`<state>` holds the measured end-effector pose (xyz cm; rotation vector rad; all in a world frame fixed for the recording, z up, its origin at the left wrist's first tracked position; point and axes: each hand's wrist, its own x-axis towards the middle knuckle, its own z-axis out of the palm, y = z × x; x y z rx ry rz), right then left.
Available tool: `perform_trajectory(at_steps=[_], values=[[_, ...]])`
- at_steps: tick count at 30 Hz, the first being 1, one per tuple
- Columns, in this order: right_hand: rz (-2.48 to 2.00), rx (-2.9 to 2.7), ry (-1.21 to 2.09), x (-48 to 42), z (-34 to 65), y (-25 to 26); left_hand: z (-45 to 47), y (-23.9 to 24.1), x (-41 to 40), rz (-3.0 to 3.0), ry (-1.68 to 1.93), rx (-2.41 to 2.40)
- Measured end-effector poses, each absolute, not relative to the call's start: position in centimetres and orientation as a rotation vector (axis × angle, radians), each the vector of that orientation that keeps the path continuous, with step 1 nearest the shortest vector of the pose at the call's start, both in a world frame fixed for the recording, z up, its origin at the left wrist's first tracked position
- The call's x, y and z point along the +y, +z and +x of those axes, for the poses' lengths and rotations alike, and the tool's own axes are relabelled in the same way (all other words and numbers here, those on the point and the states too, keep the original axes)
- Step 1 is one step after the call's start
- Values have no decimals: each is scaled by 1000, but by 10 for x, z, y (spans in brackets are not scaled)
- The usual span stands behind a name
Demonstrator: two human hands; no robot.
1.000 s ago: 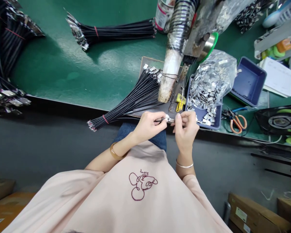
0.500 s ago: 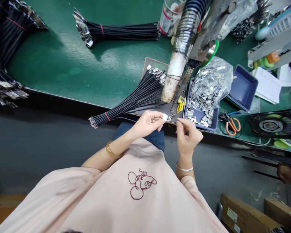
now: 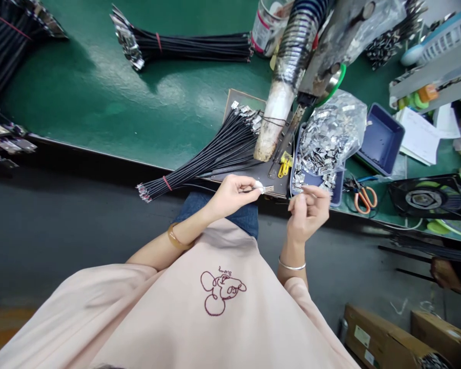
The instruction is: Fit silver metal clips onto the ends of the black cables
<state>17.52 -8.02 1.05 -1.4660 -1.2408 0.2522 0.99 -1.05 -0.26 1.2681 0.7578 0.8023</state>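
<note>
My left hand is closed in a pinch on a black cable, whose metal USB plug sticks out to the right past the fingertips. White covering shows on a fingertip of that hand. My right hand, thumb and forefinger pressed together, is apart from the plug, in front of a blue tray. Anything in its pinch is too small to make out. Metal connector shells fill the tray and a clear bag over it. Beyond my left hand, a red-banded bundle of black cables lies across the table edge.
Above the work spot hang a duct hose and a metal arm. Yellow snips lie beside the tray; orange-handled pliers and a black fan are to the right. Another cable bundle lies at the back.
My right hand has moved right, away from the plug and closer to the tray. The plug in my left hand has turned so its flat face shows. The view has shifted slightly.
</note>
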Motion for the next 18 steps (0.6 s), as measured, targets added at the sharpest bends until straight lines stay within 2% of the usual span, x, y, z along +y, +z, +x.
perform_trajectory(at_steps=[8, 18], values=[[-1418, -1607, 39, -74, 168, 3, 19, -2, -2, 1200, 865, 796], [-1444, -1480, 161, -61, 160, 0, 27, 5, 2, 1216, 953, 889]])
